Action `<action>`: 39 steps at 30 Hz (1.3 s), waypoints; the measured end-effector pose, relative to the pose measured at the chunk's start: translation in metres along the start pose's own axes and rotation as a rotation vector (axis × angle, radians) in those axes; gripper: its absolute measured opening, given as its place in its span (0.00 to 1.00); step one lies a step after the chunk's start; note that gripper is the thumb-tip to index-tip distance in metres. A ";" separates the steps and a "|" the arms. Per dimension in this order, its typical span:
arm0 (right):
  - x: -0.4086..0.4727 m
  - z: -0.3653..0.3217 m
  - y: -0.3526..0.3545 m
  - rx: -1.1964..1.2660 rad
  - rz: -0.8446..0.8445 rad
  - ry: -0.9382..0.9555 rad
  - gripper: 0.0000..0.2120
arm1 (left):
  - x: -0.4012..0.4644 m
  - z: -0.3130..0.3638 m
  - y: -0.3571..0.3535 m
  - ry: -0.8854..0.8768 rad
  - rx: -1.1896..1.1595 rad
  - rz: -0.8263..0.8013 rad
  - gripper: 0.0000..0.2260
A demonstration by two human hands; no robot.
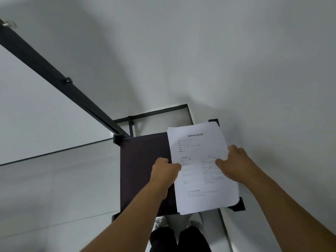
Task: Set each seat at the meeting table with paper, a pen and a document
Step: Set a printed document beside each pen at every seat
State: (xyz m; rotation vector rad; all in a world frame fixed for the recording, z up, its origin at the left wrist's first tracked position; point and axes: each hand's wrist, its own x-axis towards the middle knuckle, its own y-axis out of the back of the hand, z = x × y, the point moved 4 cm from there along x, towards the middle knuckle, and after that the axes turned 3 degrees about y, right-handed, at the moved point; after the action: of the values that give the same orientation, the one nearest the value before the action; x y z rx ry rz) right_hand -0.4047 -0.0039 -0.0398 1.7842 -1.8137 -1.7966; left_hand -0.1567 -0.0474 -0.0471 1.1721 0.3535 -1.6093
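A stack of white printed documents (200,157) lies on the right half of a small dark-topped shelf unit (143,160) in a room corner. My left hand (164,170) grips the stack's left edge, fingers curled under it and thumb on top. My right hand (234,162) holds the stack's right side, thumb pressed on the printed page and fingers wrapped past the edge. The sheets look slightly fanned at the top. No pen or meeting table is in view.
White walls close in behind and to the right of the shelf. A black frame (54,70) with a glass panel runs diagonally on the left. The floor (54,188) is grey tile. My legs and shoes (179,233) stand right at the shelf's front.
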 end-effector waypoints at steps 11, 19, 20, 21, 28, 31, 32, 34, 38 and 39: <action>0.025 0.005 -0.013 0.174 -0.002 -0.068 0.29 | 0.009 0.003 -0.017 0.047 -0.094 -0.012 0.09; 0.027 0.006 -0.019 0.229 -0.008 -0.071 0.28 | 0.019 0.003 -0.032 0.037 -0.037 -0.007 0.25; 0.026 0.005 -0.019 0.231 -0.002 -0.069 0.27 | 0.024 0.000 -0.034 0.025 -0.031 -0.010 0.26; 0.026 0.005 -0.018 0.238 0.006 -0.060 0.26 | 0.021 0.002 -0.035 0.024 -0.021 -0.019 0.25; 0.017 -0.003 -0.016 0.303 0.039 0.018 0.17 | 0.010 0.004 -0.041 0.020 -0.032 -0.073 0.09; 0.014 -0.006 -0.020 0.284 0.024 0.045 0.12 | 0.009 0.003 -0.037 -0.020 0.000 -0.042 0.08; 0.013 -0.007 -0.021 0.282 0.019 0.049 0.11 | 0.009 0.003 -0.035 -0.035 0.008 -0.033 0.09; 0.012 -0.009 -0.023 0.279 0.005 0.067 0.10 | 0.007 0.005 -0.032 -0.046 -0.002 -0.028 0.11; 0.006 -0.016 -0.025 0.297 -0.006 0.109 0.10 | 0.001 0.005 -0.023 -0.041 -0.073 -0.030 0.12; 0.004 -0.019 -0.024 0.311 -0.004 0.124 0.11 | -0.001 0.005 -0.020 -0.046 -0.090 -0.025 0.12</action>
State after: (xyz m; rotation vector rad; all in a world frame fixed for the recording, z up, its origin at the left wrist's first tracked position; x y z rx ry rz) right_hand -0.3777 -0.0111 -0.0529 1.9470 -2.1331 -1.4306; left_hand -0.1771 -0.0428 -0.0503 1.0645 0.4077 -1.6229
